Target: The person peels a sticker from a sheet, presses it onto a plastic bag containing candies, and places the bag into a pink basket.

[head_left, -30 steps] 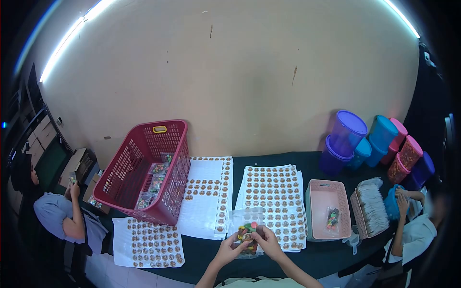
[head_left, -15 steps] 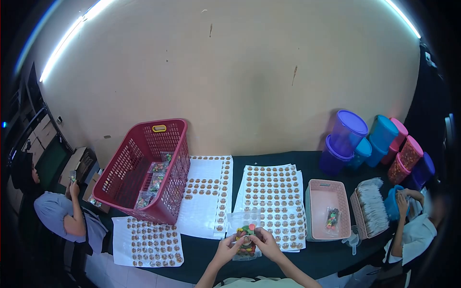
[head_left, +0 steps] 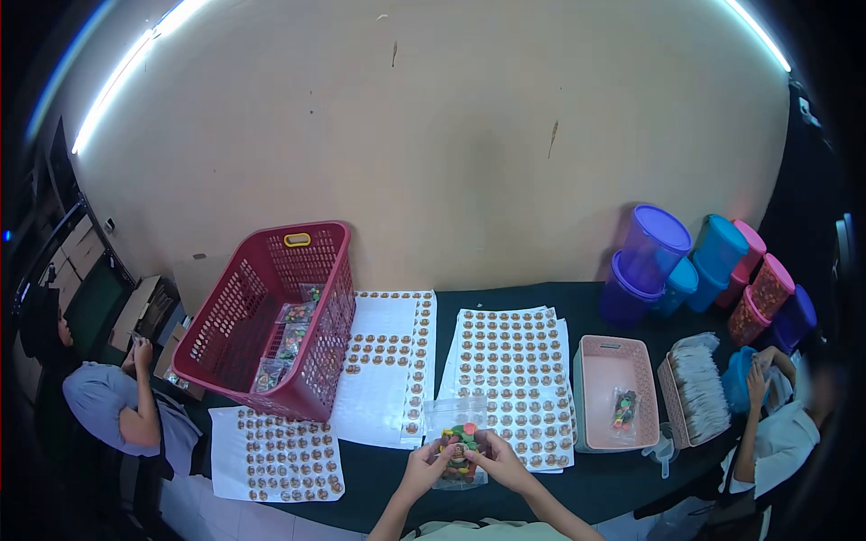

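My left hand point(head_left: 422, 471) and my right hand point(head_left: 503, 463) grip a clear plastic bag point(head_left: 456, 412) of colourful candy-like pieces from its two sides. Both thumbs press on a small round brown sticker point(head_left: 458, 454) at the front of the bag. Behind the bag lies a stack of sticker sheets point(head_left: 514, 361) with rows of round brown stickers. Partly used sheets point(head_left: 374, 401) are to its left, and another sticker sheet point(head_left: 289, 455) sits at the table's front edge.
A burgundy basket point(head_left: 336, 361) at left holds several filled bags. On the right stand a pink tray point(head_left: 613, 356) with one filled bag point(head_left: 623, 408), a scoop point(head_left: 665, 448), a basket of empty-looking bags point(head_left: 699, 388) and stacked tubs point(head_left: 658, 239). Co-workers point(head_left: 117, 406) point(head_left: 780, 442) flank the table.
My hands and the bag stay almost in place, with the thumbs still on the sticker. The left co-worker's hands have shifted slightly; the small bag they held up is less visible.
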Tool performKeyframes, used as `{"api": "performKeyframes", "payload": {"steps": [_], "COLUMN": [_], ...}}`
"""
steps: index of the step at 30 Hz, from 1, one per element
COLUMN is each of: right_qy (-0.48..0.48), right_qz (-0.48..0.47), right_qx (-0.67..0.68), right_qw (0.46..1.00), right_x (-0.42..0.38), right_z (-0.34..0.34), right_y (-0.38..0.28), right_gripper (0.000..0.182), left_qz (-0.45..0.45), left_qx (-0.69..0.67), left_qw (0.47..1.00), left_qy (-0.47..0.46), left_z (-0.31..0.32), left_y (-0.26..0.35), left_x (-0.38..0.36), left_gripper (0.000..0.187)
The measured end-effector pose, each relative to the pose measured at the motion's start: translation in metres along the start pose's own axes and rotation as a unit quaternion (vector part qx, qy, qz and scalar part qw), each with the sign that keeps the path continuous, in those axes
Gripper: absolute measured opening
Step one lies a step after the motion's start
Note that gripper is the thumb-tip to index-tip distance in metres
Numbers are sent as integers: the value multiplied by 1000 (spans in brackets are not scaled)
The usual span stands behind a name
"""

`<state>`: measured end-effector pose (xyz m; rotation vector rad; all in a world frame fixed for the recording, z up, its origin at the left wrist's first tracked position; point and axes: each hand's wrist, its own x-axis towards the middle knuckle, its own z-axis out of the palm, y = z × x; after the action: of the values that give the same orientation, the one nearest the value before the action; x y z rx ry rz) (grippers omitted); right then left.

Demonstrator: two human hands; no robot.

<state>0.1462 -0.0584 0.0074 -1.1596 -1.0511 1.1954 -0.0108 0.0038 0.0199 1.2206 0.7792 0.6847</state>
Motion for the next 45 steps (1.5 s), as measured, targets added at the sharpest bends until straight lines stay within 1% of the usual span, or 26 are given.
{"api": "performKeyframes", "payload": {"steps": [4,6,9,11,16,18,19,21,22,24,26,27,29,30,31,32,33,34,35,36,37,39,40,41,43,45], "right_qy": [-2,-4,-2,7,-4,-9,-3,3,-7,-17,33,31,127,148,148,140,131,123,123,90,56,62,56,50,56,62], "right_qz": [16,17,-6,25,10,5,-2,-10,3,16,-56,-57,-122,-132,-131,-156,-181,-230,-231,-204,-178,-201,-185,-169,-170,-173], "right_qx": [36,44,11,15,50,57,57,58,33,9,-157,-157,-280,-307,-307,-363,-419,-421,-422,-412,-402,-381,-363,-345,-325,-305], "right_qw": [999,999,1000,1000,999,998,998,998,999,1000,986,986,944,931,931,908,880,869,868,883,897,900,911,922,929,935], "right_x": [1,0,-2,-1,-2,-2,-2,-2,-4,-6,-7,-7,-8,-7,-8,-8,-8,-7,-8,-8,-8,-8,-9,-10,-9,-9], "right_z": [0,2,5,6,4,5,5,5,4,5,10,9,7,8,8,7,7,8,8,8,8,10,11,12,14,14], "right_y": [-3,-6,-9,-8,-16,-19,-20,-19,-16,-16,-20,-19,-18,-26,-31,-36,-40,-45,-41,-35,-32,-34,-36,-38,-41,-43], "right_gripper": [35,36,37,37,36,35,36,36,39,42,49,49,55,50,50,45,40,25,25,20,16,12,12,12,13,13], "left_qz": [19,-24,-19,-30,-49,15,15,83,84,103,110,115,122,130,138,134,135,147,159,180,181,99,100,115,131,166], "left_qx": [-6,46,28,23,30,-5,-5,-6,-5,-28,-29,-31,-7,54,115,192,192,237,280,275,275,256,255,253,251,242], "left_qw": [999,998,998,998,996,998,998,995,995,989,986,982,982,983,979,970,970,960,947,944,944,961,962,960,958,952], "left_qy": [-34,-46,-46,-51,-71,-56,-56,47,46,106,125,144,141,118,94,62,61,29,-3,2,2,11,11,31,50,82], "left_z": [-2,-7,-5,-5,-3,1,4,10,7,-4,-10,-12,-13,-13,-14,-14,-12,-7,-3,0,1,2,3,3,3,3], "left_y": [2,3,0,0,13,10,12,17,16,12,11,11,12,10,9,9,12,14,15,15,16,22,23,23,22,23], "left_x": [0,-1,-2,-2,-4,-2,-2,-4,-2,3,5,4,2,1,0,-3,-6,-8,-8,-8,-9,-12,-10,-10,-9,-7], "left_gripper": [37,39,42,42,41,37,37,25,25,23,24,26,24,22,21,17,17,17,16,16,16,17,17,18,18,18]}}
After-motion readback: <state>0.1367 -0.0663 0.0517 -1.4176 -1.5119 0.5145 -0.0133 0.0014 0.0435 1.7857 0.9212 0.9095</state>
